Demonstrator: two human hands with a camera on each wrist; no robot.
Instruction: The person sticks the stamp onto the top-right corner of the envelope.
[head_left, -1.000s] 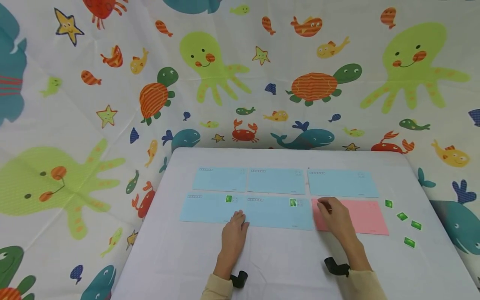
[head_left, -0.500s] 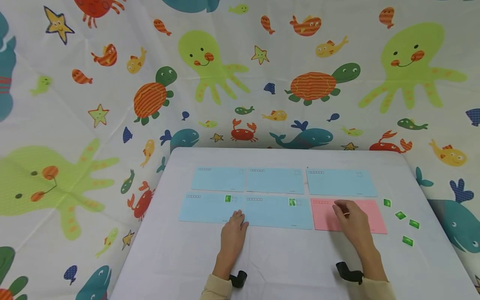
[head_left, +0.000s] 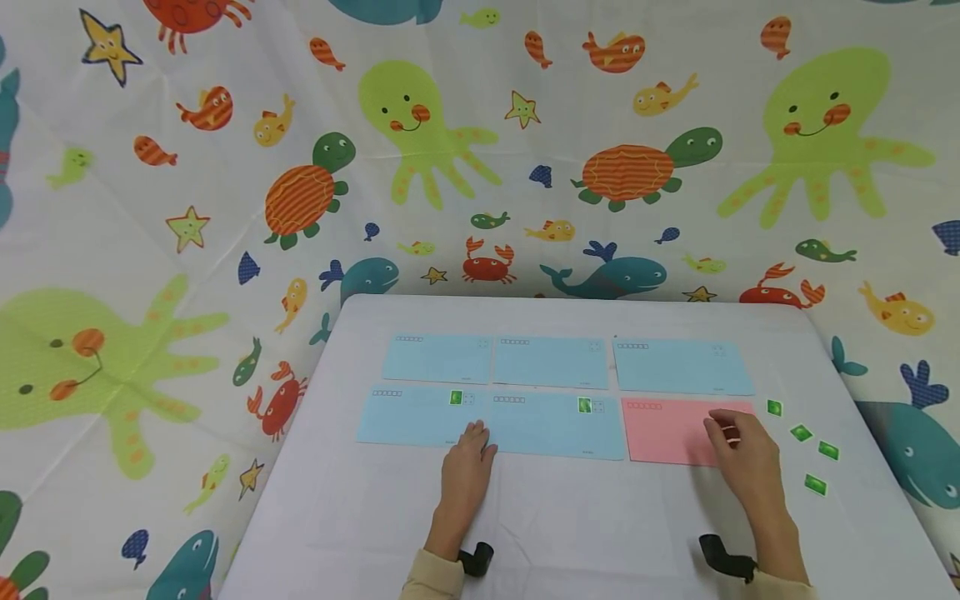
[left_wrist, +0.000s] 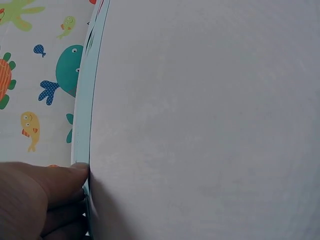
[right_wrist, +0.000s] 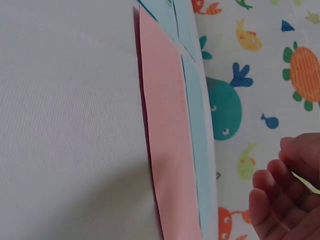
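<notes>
A pink envelope (head_left: 663,433) lies flat on the bench (head_left: 585,533), its contents hidden. Over its right end, the right hand (head_left: 752,458) bends its fingers; whether they pinch anything I cannot tell. Beside and behind lie five blue envelopes (head_left: 551,433), two bearing green stickers (head_left: 456,397). The left hand (head_left: 467,475) rests relaxed at two blue edges.

Legible wording, brands or numbers: none found in any view. Printed marks noted: a row of small boxes (head_left: 508,399) at the upper left corner of each blue envelope (head_left: 551,364), and likewise on the pink envelope (head_left: 663,437) nearer the table (head_left: 570,525)'s right edge. Fine print (head_left: 718,389) at the blue envelopes' lower right corners, too small to read. Faint outlined squares (head_left: 597,407) at their upper right corners. Green stamps (head_left: 816,484) toward the right edge: lettering, if any, indiscernible.
</notes>
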